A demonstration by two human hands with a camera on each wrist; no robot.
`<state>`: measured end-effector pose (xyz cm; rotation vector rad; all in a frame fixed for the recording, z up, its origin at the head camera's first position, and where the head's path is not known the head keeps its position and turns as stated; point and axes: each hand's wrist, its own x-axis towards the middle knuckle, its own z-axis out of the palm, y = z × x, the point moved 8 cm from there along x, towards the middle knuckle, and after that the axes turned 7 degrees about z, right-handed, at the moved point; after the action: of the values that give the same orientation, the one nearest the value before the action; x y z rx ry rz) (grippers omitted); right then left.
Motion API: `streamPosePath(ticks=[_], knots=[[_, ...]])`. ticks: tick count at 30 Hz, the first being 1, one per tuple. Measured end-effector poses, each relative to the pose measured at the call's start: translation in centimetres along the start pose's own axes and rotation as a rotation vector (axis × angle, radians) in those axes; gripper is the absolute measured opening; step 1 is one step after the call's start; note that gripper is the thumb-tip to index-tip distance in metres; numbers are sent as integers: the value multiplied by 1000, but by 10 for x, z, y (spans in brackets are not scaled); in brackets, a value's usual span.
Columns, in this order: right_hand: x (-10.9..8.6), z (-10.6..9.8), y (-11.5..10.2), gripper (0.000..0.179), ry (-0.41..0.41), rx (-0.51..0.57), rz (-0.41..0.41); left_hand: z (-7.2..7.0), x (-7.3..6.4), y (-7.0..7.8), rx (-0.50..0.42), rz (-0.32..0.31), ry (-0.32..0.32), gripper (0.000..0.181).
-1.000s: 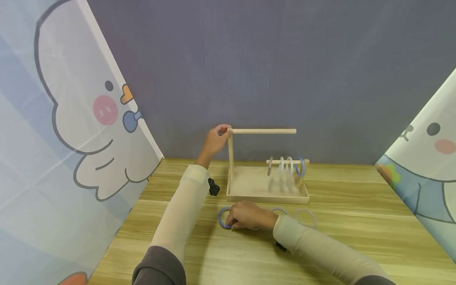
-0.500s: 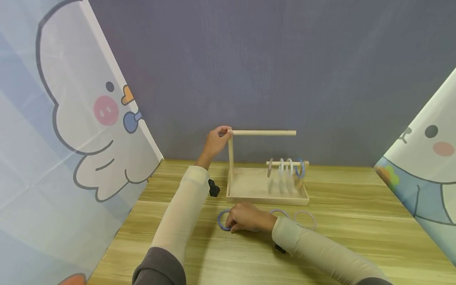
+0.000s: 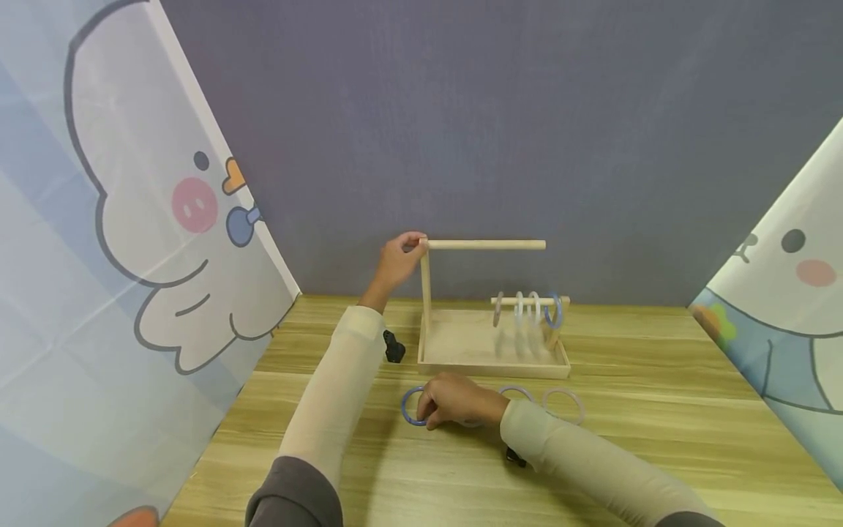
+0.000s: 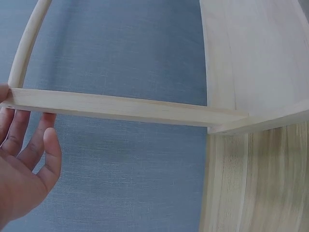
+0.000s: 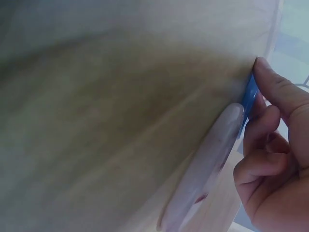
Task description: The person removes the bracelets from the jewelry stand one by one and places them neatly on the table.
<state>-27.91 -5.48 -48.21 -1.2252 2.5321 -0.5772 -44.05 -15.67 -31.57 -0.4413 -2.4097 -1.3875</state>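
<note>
My left hand (image 3: 397,263) grips the top corner of a wooden bangle stand (image 3: 426,293), where the upright post meets the upper bar (image 3: 487,244). In the left wrist view, fingers of the left hand (image 4: 29,164) lie behind that post end. My right hand (image 3: 454,399) is down at the table in front of the stand. Its thumb and fingers pinch the near right side of a blue bangle (image 3: 404,411), which lies on the wood. The right wrist view shows the blue bangle (image 5: 249,96) at the fingertips, with a pale, red-flecked bangle (image 5: 205,169) close by.
On the lower bar (image 3: 510,301) hang several bangles, among them a blue one (image 3: 558,312) at the right end. A lilac bangle (image 3: 516,388) and a pale pink bangle (image 3: 563,390) lie right of my right hand. A small black object (image 3: 394,347) sits left of the tray (image 3: 494,371).
</note>
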Motion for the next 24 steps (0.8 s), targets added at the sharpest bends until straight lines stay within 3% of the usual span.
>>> streamPosePath(ticks=[6, 10, 14, 19, 24], knots=[[0, 0, 2, 14, -2, -14, -24, 0, -2, -1, -3, -13, -22, 39], [-3, -14, 3, 16, 40, -28, -37, 0, -4, -2, -24, -17, -49, 41], [-7, -42, 5, 17, 137, 32, -17, -1, -5, -1, -48, -14, -67, 45], [-16, -75, 17, 16, 273, 120, 50, 0, -7, -2, -10, -12, -96, 50], [-29, -103, 29, 17, 411, 113, 116, 5, -10, -9, 16, -24, -136, 50]])
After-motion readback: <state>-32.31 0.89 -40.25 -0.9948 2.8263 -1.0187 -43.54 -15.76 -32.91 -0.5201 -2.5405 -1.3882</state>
